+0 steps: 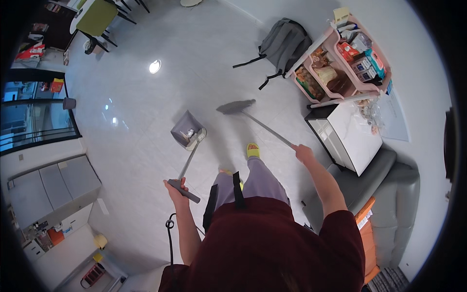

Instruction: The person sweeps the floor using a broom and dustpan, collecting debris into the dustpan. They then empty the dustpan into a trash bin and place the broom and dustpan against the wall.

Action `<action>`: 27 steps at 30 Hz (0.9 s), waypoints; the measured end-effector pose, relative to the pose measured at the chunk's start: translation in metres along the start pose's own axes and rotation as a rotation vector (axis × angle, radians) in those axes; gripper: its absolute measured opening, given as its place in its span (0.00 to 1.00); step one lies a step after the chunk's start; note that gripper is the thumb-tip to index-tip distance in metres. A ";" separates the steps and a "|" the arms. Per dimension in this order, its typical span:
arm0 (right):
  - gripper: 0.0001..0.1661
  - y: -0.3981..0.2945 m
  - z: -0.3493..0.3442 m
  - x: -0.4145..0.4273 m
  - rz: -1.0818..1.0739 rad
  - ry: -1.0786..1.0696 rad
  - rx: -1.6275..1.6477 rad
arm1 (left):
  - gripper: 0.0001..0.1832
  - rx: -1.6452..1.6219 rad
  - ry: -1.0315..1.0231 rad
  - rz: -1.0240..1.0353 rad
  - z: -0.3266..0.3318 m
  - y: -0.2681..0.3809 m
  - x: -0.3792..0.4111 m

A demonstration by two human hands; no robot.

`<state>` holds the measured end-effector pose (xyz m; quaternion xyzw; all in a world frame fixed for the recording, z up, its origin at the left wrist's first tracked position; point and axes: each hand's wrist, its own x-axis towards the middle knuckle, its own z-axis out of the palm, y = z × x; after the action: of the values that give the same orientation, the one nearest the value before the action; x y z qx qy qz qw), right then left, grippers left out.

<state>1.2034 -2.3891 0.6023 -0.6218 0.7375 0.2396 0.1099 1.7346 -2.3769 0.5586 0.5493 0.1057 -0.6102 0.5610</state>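
My left hand [177,188] grips the grey handle of a long-handled dustpan [185,126], whose pan stands at the floor left of centre. Crumpled white scraps [190,133] and other small bits lie in the pan. With my right hand [303,153] I hold the grey pole of a broom [236,106]. Its dark grey bristle head rests on the tiled floor ahead of my feet, to the right of the dustpan and apart from it. A yellow-green slipper [253,150] shows on one foot; the other foot is partly hidden.
A grey backpack [286,45] lies by the wall beside a pink tiered storage rack [359,85] full of packages. Right of me are a white-topped cabinet [359,135] and a grey sofa [396,211]. Green chairs [97,18] stand far left, and a black cable [170,241] hangs near my left arm.
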 end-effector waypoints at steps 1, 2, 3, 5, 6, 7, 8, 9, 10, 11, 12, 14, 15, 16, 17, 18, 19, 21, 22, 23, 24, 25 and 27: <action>0.25 -0.007 -0.014 0.008 -0.034 -0.008 -0.005 | 0.26 0.007 0.011 0.006 0.002 0.000 -0.002; 0.25 -0.010 -0.023 0.011 -0.065 -0.017 -0.009 | 0.26 0.038 0.010 -0.002 0.004 0.003 -0.005; 0.26 -0.009 -0.029 0.009 -0.057 -0.030 0.009 | 0.26 0.065 -0.001 -0.004 0.010 0.009 -0.006; 0.27 0.002 -0.035 -0.002 -0.047 -0.054 0.036 | 0.25 0.125 -0.012 -0.003 0.022 0.015 -0.002; 0.26 0.014 -0.037 -0.015 -0.083 -0.028 0.070 | 0.25 0.164 -0.016 -0.006 0.025 0.017 0.003; 0.26 0.029 -0.041 -0.027 -0.121 0.000 0.105 | 0.25 0.203 -0.020 -0.006 0.033 0.017 0.008; 0.26 0.038 -0.056 -0.039 -0.097 -0.011 0.158 | 0.25 0.225 -0.021 -0.010 0.043 0.014 0.014; 0.26 0.036 -0.062 -0.055 -0.074 -0.022 0.219 | 0.25 0.255 -0.022 -0.009 0.046 0.017 0.022; 0.25 0.037 -0.059 -0.075 -0.049 0.021 0.307 | 0.25 0.279 -0.028 -0.015 0.051 0.020 0.028; 0.25 0.039 -0.056 -0.093 -0.026 0.065 0.391 | 0.25 0.365 -0.045 -0.015 0.056 0.025 0.031; 0.25 0.036 -0.056 -0.110 0.026 0.075 0.448 | 0.25 0.449 -0.059 -0.016 0.058 0.029 0.033; 0.25 0.021 -0.060 -0.128 0.134 0.100 0.572 | 0.27 0.617 -0.103 0.007 0.066 0.033 0.044; 0.25 0.017 -0.058 -0.127 0.147 0.095 0.557 | 0.27 0.719 -0.138 0.027 0.070 0.037 0.043; 0.25 0.015 -0.052 -0.117 0.158 0.094 0.540 | 0.27 0.817 -0.175 0.050 0.078 0.042 0.044; 0.26 0.012 -0.050 -0.108 0.167 0.093 0.522 | 0.28 0.913 -0.212 0.072 0.084 0.045 0.046; 0.26 0.003 -0.059 -0.091 0.235 0.015 0.645 | 0.27 0.993 -0.229 0.077 0.086 0.047 0.057; 0.27 -0.011 -0.071 -0.070 0.312 -0.066 0.773 | 0.27 1.055 -0.253 0.090 0.092 0.051 0.063; 0.28 -0.032 -0.079 -0.036 0.412 -0.165 1.017 | 0.26 1.173 -0.305 0.111 0.106 0.055 0.072; 0.29 -0.042 -0.073 -0.022 0.436 -0.180 1.140 | 0.27 1.174 -0.293 0.110 0.114 0.060 0.075; 0.29 -0.053 -0.062 -0.012 0.394 -0.170 1.061 | 0.27 1.175 -0.280 0.110 0.122 0.066 0.077; 0.29 -0.065 -0.049 0.000 0.348 -0.163 0.980 | 0.27 1.173 -0.263 0.107 0.127 0.070 0.079; 0.29 -0.076 -0.046 0.007 0.300 -0.157 0.899 | 0.27 1.180 -0.265 0.093 0.132 0.072 0.082; 0.29 -0.096 -0.053 0.013 0.205 -0.217 0.825 | 0.27 1.192 -0.274 0.071 0.140 0.076 0.087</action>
<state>1.3008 -2.4376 0.6214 -0.4205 0.8135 -0.0016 0.4016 1.7385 -2.5570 0.5793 0.6883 -0.3450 -0.6105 0.1857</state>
